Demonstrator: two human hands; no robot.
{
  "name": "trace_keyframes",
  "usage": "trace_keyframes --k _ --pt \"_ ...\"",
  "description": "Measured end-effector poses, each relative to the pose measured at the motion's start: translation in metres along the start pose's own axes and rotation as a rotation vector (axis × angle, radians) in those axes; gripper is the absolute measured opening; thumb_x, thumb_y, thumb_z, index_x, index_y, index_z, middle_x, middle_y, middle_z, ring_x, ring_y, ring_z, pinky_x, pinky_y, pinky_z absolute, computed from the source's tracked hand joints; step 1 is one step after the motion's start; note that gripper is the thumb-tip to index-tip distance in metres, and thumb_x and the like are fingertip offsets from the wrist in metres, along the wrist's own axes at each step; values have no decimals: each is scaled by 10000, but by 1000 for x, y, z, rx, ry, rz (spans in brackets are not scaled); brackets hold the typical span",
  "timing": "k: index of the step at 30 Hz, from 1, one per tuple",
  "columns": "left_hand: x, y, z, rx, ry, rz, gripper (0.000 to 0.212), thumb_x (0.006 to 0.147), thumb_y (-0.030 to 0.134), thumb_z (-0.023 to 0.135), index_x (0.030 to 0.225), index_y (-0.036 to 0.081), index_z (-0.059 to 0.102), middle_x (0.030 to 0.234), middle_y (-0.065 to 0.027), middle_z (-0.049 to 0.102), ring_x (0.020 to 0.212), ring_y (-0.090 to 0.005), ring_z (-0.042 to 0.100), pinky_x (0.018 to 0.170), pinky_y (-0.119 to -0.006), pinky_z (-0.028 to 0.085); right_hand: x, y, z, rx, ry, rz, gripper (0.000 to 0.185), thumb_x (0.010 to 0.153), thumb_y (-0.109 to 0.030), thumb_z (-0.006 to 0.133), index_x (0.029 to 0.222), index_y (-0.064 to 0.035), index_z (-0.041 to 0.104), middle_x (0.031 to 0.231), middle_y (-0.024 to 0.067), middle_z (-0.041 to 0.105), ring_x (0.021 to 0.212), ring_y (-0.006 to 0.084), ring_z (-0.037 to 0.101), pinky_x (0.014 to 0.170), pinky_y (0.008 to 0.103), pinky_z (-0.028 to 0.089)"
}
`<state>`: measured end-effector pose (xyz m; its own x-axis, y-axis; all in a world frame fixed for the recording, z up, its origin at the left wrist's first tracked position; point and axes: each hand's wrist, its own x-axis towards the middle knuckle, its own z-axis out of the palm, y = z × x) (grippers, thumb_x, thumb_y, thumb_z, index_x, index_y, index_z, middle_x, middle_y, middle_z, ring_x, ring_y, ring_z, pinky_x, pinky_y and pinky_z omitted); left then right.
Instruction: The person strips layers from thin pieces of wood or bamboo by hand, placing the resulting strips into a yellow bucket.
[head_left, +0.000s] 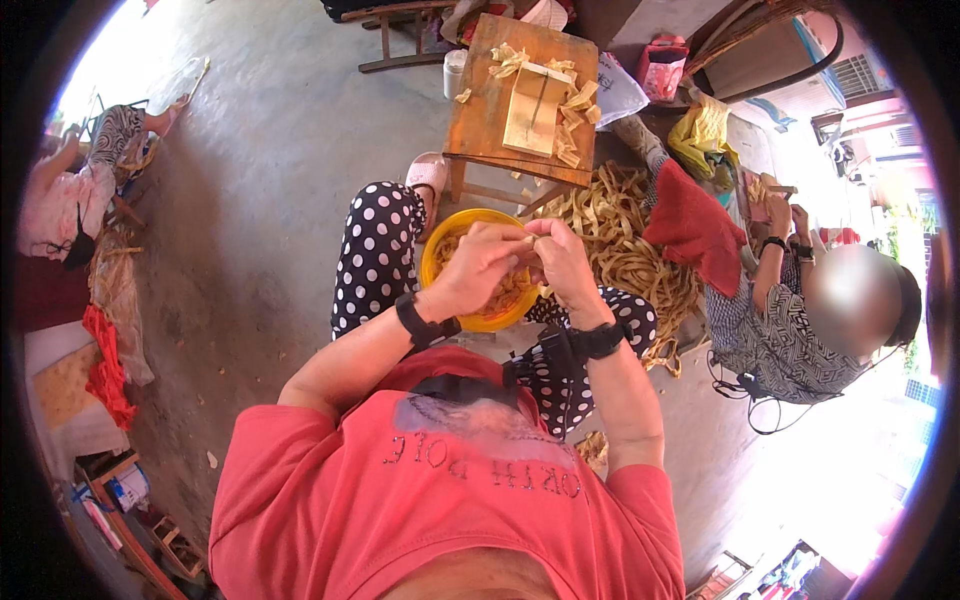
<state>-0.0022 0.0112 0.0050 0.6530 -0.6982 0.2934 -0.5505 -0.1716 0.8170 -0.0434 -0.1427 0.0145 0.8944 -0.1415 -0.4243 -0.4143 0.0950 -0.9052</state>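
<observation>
My left hand (480, 262) and my right hand (561, 259) meet in front of me, fingertips pinched together. Between them is a small piece of pale, dried plant strip (531, 238), mostly covered by my fingers. Both hands are above a yellow plastic basin (429, 262), which sits between my knees. Curled tan pieces (510, 300) lie inside the basin, partly hidden under my hands. Beyond it stands a wooden stool (480, 105), bearing a pale wooden block (531, 112) with a dark thin line along its top. Loose folded strips (577, 105) are scattered around the block.
A heap of long tan strips (622, 232) covers the floor to my right. Past it sits a co-worker (802, 337) with a red cloth (694, 229) over the legs. Another person (75, 195) sits at far left. A white container (454, 73) stands beside the stool.
</observation>
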Motion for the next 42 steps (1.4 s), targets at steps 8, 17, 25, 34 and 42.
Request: trace_keyframes --k 8,17,25,34,42 --pt "11 0 -5 -1051 277 -465 110 741 -52 557 835 5 561 920 -49 542 786 -91 530 682 -210 450 -10 -14 20 -2 -36 -147 230 853 -139 391 1014 19 439 776 64 550 587 76 477 503 207 395" --pt "10 -12 -29 -1075 299 -421 70 758 -50 539 793 7 558 815 -52 571 790 -125 555 695 -226 451 -10 -18 2 -144 -74 -159 205 825 -172 533 878 25 549 754 16 573 642 64 466 569 204 392" --pt "21 -6 -40 -760 73 -520 142 789 16 531 926 -23 523 752 -34 575 646 -75 539 592 -197 441 -11 -34 6 -463 72 -344 170 785 -147 576 823 17 554 670 52 576 621 73 498 561 228 409" --pt "16 -13 -53 -707 15 -514 210 772 15 543 980 -16 540 745 -40 587 615 -60 539 575 -187 441 -11 -38 -4 -375 -4 -218 169 773 -144 573 719 15 560 561 -7 492 539 45 411 489 221 359" --pt "43 1 -69 -411 -337 -137 260 774 92 580 1012 -4 544 833 -68 608 754 -85 548 696 -240 442 -5 -30 10 -135 -96 -222 166 779 -140 565 734 20 557 599 -27 499 558 39 407 503 205 353"
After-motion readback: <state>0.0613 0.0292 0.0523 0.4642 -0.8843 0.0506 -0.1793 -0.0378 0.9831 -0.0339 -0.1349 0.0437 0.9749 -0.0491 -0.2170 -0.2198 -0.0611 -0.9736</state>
